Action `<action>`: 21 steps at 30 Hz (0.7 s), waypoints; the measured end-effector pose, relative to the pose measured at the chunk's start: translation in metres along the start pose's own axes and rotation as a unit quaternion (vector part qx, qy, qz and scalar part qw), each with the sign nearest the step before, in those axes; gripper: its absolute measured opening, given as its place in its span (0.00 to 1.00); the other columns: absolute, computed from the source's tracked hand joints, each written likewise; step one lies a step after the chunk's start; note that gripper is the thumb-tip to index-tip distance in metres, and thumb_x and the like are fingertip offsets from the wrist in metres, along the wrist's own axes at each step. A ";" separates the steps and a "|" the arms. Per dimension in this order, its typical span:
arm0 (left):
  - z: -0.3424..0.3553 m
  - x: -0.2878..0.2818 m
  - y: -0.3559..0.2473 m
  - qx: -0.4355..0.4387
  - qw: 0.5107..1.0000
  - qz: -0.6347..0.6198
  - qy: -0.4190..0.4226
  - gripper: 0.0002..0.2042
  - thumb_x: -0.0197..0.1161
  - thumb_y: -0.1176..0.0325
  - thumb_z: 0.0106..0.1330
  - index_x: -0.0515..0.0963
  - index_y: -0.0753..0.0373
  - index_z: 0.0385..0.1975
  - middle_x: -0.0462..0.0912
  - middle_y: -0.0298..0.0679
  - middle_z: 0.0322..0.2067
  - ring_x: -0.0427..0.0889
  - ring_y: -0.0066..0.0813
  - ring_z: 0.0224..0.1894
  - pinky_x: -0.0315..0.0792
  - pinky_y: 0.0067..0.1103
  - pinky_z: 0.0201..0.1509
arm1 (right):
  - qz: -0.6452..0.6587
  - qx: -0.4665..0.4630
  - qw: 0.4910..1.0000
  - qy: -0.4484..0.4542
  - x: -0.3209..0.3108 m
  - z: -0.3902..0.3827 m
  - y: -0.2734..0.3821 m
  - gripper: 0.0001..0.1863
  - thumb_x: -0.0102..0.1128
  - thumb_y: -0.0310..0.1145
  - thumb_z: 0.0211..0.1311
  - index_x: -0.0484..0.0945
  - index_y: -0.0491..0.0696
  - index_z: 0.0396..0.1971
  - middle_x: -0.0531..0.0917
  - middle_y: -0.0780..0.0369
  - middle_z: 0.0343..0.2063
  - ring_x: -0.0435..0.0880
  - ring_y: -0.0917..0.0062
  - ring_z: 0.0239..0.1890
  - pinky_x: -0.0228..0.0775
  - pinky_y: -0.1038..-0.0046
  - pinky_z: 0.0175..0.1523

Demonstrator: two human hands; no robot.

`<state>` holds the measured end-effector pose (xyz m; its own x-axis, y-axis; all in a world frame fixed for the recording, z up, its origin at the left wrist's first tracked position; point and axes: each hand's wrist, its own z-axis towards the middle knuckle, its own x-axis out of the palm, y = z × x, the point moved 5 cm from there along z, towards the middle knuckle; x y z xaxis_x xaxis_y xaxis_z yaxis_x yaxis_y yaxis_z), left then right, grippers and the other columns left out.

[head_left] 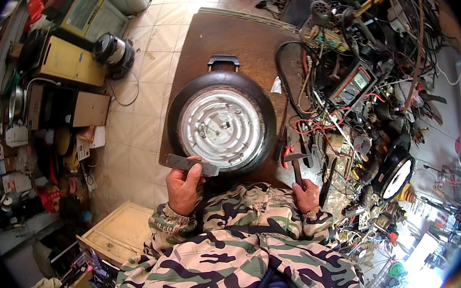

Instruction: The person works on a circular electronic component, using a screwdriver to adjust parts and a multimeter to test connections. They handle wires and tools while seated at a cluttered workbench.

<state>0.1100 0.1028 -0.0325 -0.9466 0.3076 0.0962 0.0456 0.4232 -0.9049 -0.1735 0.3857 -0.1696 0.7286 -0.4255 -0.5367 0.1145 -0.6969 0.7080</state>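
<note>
A round black pan (175,113) lies upside down on the brown board, its silvery underside with ring-shaped ridges facing up. One looped handle (223,61) sticks out at its far side. My left hand (184,190) is closed around a flat grey metal bar (177,162), held over the pan's near left edge. My right hand (306,196) grips the shaft of a hammer (297,157), its head up, to the right of the pan. Red-handled pliers (286,152) lie just beyond the hammer head.
A heap of cables and parts (381,35) crowds the right side, with a multimeter (353,84) on it. A wooden drawer (116,233) stands at lower left. An electric pot (112,49) sits on the tiled floor (142,91), near cluttered shelves (4,127).
</note>
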 end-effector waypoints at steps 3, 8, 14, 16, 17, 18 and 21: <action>0.004 0.004 0.005 -0.022 1.000 0.020 0.005 0.14 0.62 0.66 0.75 0.78 0.70 0.52 0.84 0.36 0.35 0.80 0.20 0.32 0.74 0.18 0.37 | 0.031 0.065 0.997 -0.006 0.006 -0.004 -0.021 0.18 0.69 0.38 0.60 0.83 0.38 0.41 0.87 0.50 0.27 0.88 0.64 0.30 0.78 0.63 0.38; 0.002 0.023 0.013 0.013 0.999 0.019 0.031 0.14 0.63 0.65 0.74 0.77 0.69 0.52 0.86 0.41 0.39 0.80 0.22 0.33 0.74 0.21 0.38 | 0.056 0.006 0.993 -0.100 -0.023 -0.006 -0.001 0.16 0.69 0.35 0.62 0.83 0.37 0.42 0.83 0.64 0.21 0.77 0.83 0.21 0.69 0.73 0.27; 0.001 0.087 0.008 0.038 0.982 0.099 0.155 0.14 0.58 0.67 0.76 0.77 0.72 0.50 0.86 0.42 0.35 0.78 0.20 0.28 0.74 0.19 0.34 | -0.026 0.072 0.973 -0.218 -0.084 -0.011 -0.045 0.20 0.73 0.39 0.55 0.84 0.38 0.38 0.88 0.52 0.29 0.89 0.64 0.31 0.78 0.64 0.39; 0.001 0.114 0.015 0.023 0.975 0.108 0.193 0.14 0.58 0.66 0.76 0.77 0.73 0.50 0.87 0.43 0.35 0.79 0.20 0.28 0.75 0.18 0.34 | -0.050 0.095 0.964 -0.244 -0.107 -0.019 -0.055 0.20 0.73 0.41 0.55 0.84 0.38 0.38 0.88 0.49 0.30 0.89 0.57 0.34 0.79 0.61 0.41; 0.000 0.126 0.019 0.023 0.969 0.110 0.218 0.14 0.58 0.66 0.77 0.76 0.73 0.50 0.88 0.44 0.36 0.80 0.20 0.28 0.75 0.18 0.33 | -0.065 0.102 0.960 -0.254 -0.118 -0.022 -0.060 0.21 0.73 0.42 0.54 0.84 0.39 0.38 0.88 0.48 0.30 0.89 0.54 0.35 0.79 0.59 0.42; -0.001 0.137 0.022 0.022 0.963 0.122 0.239 0.15 0.57 0.64 0.77 0.76 0.73 0.49 0.88 0.44 0.35 0.81 0.21 0.28 0.75 0.18 0.32 | -0.045 0.127 0.960 -0.244 -0.125 -0.023 -0.074 0.21 0.72 0.42 0.55 0.84 0.39 0.38 0.87 0.46 0.30 0.88 0.51 0.36 0.78 0.57 0.42; -0.003 0.183 0.030 0.015 0.942 0.152 0.300 0.17 0.57 0.61 0.78 0.76 0.72 0.48 0.87 0.42 0.33 0.83 0.22 0.29 0.76 0.19 0.32 | -0.058 0.129 0.955 -0.260 -0.149 -0.036 -0.084 0.20 0.72 0.43 0.55 0.84 0.42 0.37 0.86 0.46 0.30 0.87 0.47 0.36 0.78 0.54 0.44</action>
<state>-0.0608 0.1740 -0.0406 -0.5412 0.8399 0.0401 0.2676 0.2172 -0.9387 -0.2678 0.5285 -0.1329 0.2797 -0.5198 -0.8072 -0.0461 -0.8471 0.5295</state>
